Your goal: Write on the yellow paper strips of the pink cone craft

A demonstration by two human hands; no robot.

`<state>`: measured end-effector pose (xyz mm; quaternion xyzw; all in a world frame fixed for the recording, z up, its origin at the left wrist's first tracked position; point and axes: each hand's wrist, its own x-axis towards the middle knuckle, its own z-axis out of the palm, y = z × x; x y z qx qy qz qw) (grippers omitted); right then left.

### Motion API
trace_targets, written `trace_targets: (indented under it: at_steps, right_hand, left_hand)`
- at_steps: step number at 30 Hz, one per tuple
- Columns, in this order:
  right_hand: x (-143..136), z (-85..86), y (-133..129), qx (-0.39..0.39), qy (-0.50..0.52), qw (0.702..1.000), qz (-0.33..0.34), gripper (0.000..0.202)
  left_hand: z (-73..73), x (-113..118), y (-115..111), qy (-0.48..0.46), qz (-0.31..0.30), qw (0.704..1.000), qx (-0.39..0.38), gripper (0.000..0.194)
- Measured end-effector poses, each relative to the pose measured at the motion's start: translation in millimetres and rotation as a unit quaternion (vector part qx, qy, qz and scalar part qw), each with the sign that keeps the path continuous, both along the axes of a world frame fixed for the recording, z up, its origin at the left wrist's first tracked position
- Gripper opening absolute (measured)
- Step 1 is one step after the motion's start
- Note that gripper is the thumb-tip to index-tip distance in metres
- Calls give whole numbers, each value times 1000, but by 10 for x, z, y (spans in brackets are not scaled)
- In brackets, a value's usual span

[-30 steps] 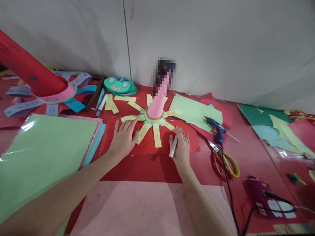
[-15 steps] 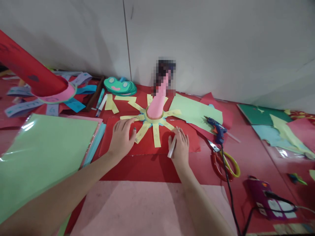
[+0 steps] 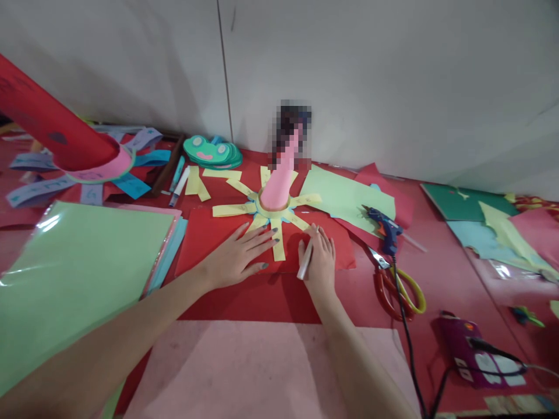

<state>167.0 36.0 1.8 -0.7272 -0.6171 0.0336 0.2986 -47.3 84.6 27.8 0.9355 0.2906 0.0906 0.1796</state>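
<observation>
A pink paper cone (image 3: 278, 183) stands upright with yellow paper strips (image 3: 278, 243) fanned out round its base; some carry handwriting. My left hand (image 3: 238, 253) lies flat, fingers stretched out over the strips at the lower left and the red paper (image 3: 198, 241) beneath. In my right hand (image 3: 319, 259) is a white pen (image 3: 304, 263), its tip end near the lower right strip. The fingers are closed round the pen.
At the right lie a blue glue gun (image 3: 386, 230) with its cord, scissors (image 3: 393, 288) and a purple box (image 3: 474, 352). Green paper sheets (image 3: 87, 262), a red paper tube (image 3: 56, 125) and frog cutouts (image 3: 212, 152) are on the left. A wall stands behind.
My left hand has moved right and slightly down, and its fingers have flattened over the lower left strip. My right hand with the pen has stayed in place.
</observation>
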Motion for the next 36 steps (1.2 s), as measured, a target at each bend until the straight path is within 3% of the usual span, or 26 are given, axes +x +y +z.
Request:
trace_targets:
  at_steps: [4,7,9,11,13,16,19,22,25,28,32,36]
  right_hand:
    - [0,-1,0,6,0,1000,4,30]
    - [-3,-1,5,8,1,1000,1,30]
    - [-6,2,8,7,2,1000,-3,29]
    - [-10,8,8,7,2,1000,-5,29]
    - [-13,13,7,9,2,1000,-3,30]
    - [-16,18,4,13,3,1000,-3,29]
    - [-15,20,1,15,2,1000,-4,29]
    - [-13,21,1,12,-1,1000,-2,29]
    - [-12,11,5,9,-6,1000,-5,29]
    - [-10,-9,10,9,-8,1000,-10,30]
    - [-3,-21,8,8,-9,1000,-6,31]
    - [-3,-27,-5,12,-11,1000,-5,32]
  left_hand:
    - [36,4,-6,-13,-2,999,-37,41]
    - [77,-8,25,-83,46,989,-117,41]
    - [82,-26,83,-194,136,952,-193,44]
    - [65,-44,159,-320,211,887,-258,50]
    - [41,-53,225,-383,239,834,-317,55]
    - [21,-52,263,-406,253,805,-351,54]
    - [38,-55,224,-384,249,823,-337,54]
    - [74,-74,153,-304,212,882,-290,51]
    - [104,-82,88,-199,132,943,-233,51]
    - [110,-55,39,-96,39,984,-144,54]
    - [81,-8,-4,-5,-46,999,-22,52]
    - [37,-6,-5,21,-78,997,21,50]
